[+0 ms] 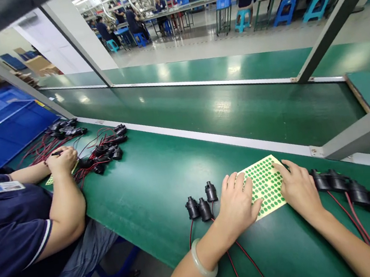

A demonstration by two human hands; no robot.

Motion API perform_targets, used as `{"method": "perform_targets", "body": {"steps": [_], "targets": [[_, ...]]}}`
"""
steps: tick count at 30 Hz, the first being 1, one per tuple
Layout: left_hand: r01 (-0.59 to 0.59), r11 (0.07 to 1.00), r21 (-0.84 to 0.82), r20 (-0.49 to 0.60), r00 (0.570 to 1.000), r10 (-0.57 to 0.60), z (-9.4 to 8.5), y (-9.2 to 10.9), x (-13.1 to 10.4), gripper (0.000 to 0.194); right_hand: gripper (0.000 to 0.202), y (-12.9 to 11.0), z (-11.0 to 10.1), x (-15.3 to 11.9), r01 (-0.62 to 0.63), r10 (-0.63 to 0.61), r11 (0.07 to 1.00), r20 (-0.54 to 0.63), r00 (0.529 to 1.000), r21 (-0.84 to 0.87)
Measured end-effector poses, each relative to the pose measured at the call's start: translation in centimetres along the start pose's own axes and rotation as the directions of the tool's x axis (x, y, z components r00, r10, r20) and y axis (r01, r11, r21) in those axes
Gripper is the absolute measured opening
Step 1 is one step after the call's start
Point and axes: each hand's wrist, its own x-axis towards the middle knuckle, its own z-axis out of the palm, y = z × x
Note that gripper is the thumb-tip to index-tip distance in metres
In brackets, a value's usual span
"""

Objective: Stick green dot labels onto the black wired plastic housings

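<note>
A pale yellow sheet of green round stickers lies on the green bench. My left hand rests on its left edge, fingers stretched out and thumb apart, with a pale bangle on the wrist. At the upper right edge of the sheet is my right hand, its fingers apart and the index fingertip touching the stickers. Three black cylindrical parts with red and black wires stand just left of my left hand. Beside my right hand runs a row of similar black parts, some with a green dot on them.
A co-worker sits at the left, hands over another sticker sheet near a pile of black wired parts. Behind stands a blue bin. Grey frame posts rise from the bench, and a white rail crosses behind it.
</note>
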Motion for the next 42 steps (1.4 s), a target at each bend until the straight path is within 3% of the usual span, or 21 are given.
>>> {"method": "perform_targets", "body": {"steps": [2, 4, 8, 11, 15, 20, 25, 27, 29, 31, 33, 36, 42], "targets": [[0.127, 0.990, 0.061, -0.060, 0.991, -0.123, -1.1, -0.4, -0.1, 0.048, 0.045, -0.3, 0.0, 0.0, 0.016, -0.016, 1.000, -0.006, 1.000, -0.025], [0.301, 0.945, 0.128, -0.074, 0.953, -0.294, -2.6, -1.5, -0.4, 0.049, 0.045, -0.8, 0.1, 0.1, 0.022, -0.023, 0.999, -0.025, 0.999, -0.038], [0.539, 0.822, 0.186, 0.099, 0.822, -0.561, -5.1, -4.4, -1.0, 0.046, 0.042, -2.5, 0.8, 0.5, 0.019, -0.021, 0.999, -0.067, 0.997, -0.032], [0.578, 0.805, 0.135, 0.212, 0.777, -0.593, -5.2, -5.4, -0.9, 0.028, 0.038, -3.9, 1.2, 1.0, 0.012, -0.013, 1.000, -0.073, 0.997, -0.013], [0.551, 0.833, 0.041, 0.211, 0.810, -0.547, -4.7, -5.2, -0.4, 0.011, 0.036, -4.9, 1.3, 1.4, -0.014, 0.015, 1.000, -0.056, 0.998, 0.022], [0.464, 0.824, -0.327, 0.090, 0.883, -0.461, -3.7, -4.7, 0.4, 0.019, 0.034, -5.3, 1.2, 1.3, -0.051, 0.054, 0.994, -0.026, 0.998, 0.100], [0.468, 0.858, -0.212, 0.057, 0.882, -0.467, -1.4, -4.4, 0.8, 0.025, 0.034, -5.0, 1.7, 1.2, -0.066, 0.075, 0.966, -0.026, 0.997, 0.250], [0.426, 0.885, -0.187, -0.030, 0.898, -0.438, -1.1, -3.9, 0.7, 0.031, 0.033, -4.6, 1.7, 1.1, -0.063, 0.083, 0.940, -0.047, 0.995, 0.337], [0.318, 0.932, -0.174, -0.160, 0.925, -0.346, -0.8, -2.8, 0.4, 0.034, 0.029, -4.0, 1.6, 1.0, -0.062, 0.102, 0.905, -0.072, 0.992, 0.421], [0.145, 0.978, -0.149, -0.214, 0.961, -0.175, -0.2, -1.4, 0.0, 0.037, 0.025, -3.2, 1.2, 0.6, -0.078, 0.136, 0.870, -0.085, 0.987, 0.487], [-0.049, 0.993, -0.104, -0.134, 0.990, 0.035, 0.8, 0.0, -0.4, 0.046, 0.021, -2.4, 0.7, 0.1, -0.101, 0.167, 0.843, -0.079, 0.983, 0.529], [-0.242, 0.970, -0.026, 0.062, 0.968, 0.243, 2.5, 1.2, -1.1, 0.063, 0.016, -1.4, -0.1, -0.5, -0.122, 0.183, 0.821, -0.054, 0.982, 0.558], [-0.275, 0.961, 0.015, 0.214, 0.940, 0.266, 3.4, 0.7, -1.3, 0.072, 0.013, -0.9, -0.3, -0.5, -0.129, 0.157, 0.821, -0.002, 0.988, 0.556]]}}
